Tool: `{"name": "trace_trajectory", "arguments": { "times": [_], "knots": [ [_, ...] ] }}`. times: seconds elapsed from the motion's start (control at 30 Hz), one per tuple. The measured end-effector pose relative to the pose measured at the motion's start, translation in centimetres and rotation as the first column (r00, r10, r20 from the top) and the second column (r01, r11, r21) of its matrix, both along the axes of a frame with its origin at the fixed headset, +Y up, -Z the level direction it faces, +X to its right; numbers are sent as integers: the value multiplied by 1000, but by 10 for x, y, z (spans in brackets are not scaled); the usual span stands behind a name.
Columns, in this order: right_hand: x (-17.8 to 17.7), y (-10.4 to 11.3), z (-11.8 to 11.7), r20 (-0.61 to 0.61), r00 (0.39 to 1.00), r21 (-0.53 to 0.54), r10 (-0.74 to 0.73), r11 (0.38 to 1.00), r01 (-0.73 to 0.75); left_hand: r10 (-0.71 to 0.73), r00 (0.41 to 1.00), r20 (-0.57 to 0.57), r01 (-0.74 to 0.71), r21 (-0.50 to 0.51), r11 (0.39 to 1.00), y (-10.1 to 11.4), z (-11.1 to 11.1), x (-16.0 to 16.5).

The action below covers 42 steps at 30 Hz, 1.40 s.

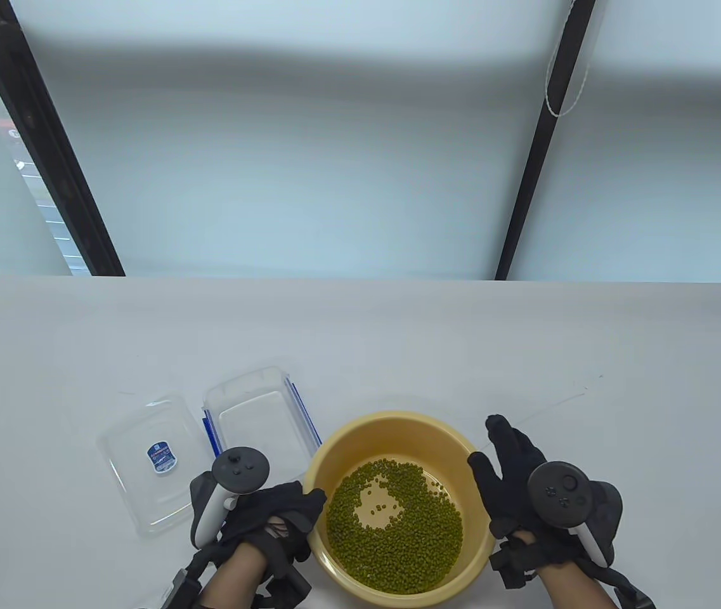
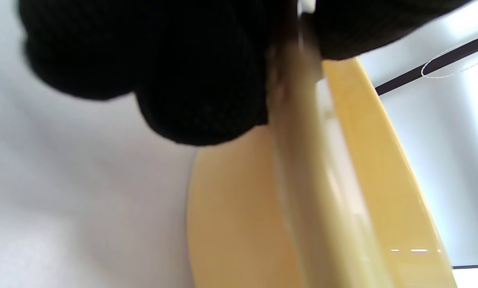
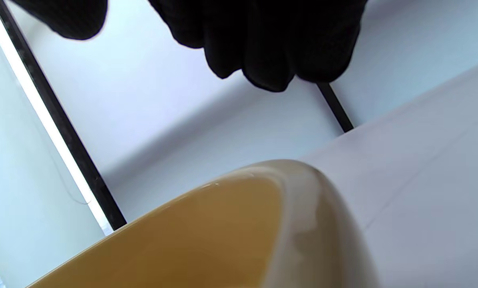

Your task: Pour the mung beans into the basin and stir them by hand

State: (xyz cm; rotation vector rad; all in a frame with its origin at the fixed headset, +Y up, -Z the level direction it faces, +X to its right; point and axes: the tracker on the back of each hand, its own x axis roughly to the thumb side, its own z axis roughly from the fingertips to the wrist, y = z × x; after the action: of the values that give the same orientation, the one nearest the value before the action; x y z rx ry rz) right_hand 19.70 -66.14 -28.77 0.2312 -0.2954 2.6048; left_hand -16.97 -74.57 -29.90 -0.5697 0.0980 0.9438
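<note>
A yellow basin (image 1: 393, 420) stands near the table's front edge, with green mung beans (image 1: 411, 539) spread over its bottom. My left hand (image 1: 306, 504) is at the basin's left rim. In the left wrist view its curled fingers (image 2: 199, 100) lie outside the basin wall (image 2: 363, 168) and the thumb comes over the rim, pinching it. To the right of the basin my right hand (image 1: 501, 458) hovers with straight fingers and holds nothing. Seen from the right wrist, its fingers (image 3: 271, 48) hang above the basin's rim (image 3: 295, 188), apart from it.
An empty clear box with blue clips (image 1: 259, 422) lies just left of the basin, and its clear lid (image 1: 148, 466) lies further left. Two dark posts stand behind the table's far edge.
</note>
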Motion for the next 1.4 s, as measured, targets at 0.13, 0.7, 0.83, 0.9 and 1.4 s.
{"name": "trace_trajectory", "arguments": {
  "times": [0.13,0.7,0.83,0.9,1.4],
  "knots": [
    [-54,13,-10,-370,929,-241,18,964,-114,-28,1000,1,28,25,999,1,0,1],
    [-196,-90,-34,-717,647,-493,259,467,-734,-73,997,20,72,43,996,3,0,3],
    [-200,-94,-60,-615,734,-527,289,542,-655,-95,995,26,93,53,994,3,0,4],
    [-195,-93,-75,-532,787,-545,312,585,-600,-100,995,29,99,54,994,3,-1,4],
    [-134,-84,-95,-447,466,-568,764,160,-808,-104,994,16,103,54,993,2,0,6]
  ]
}}
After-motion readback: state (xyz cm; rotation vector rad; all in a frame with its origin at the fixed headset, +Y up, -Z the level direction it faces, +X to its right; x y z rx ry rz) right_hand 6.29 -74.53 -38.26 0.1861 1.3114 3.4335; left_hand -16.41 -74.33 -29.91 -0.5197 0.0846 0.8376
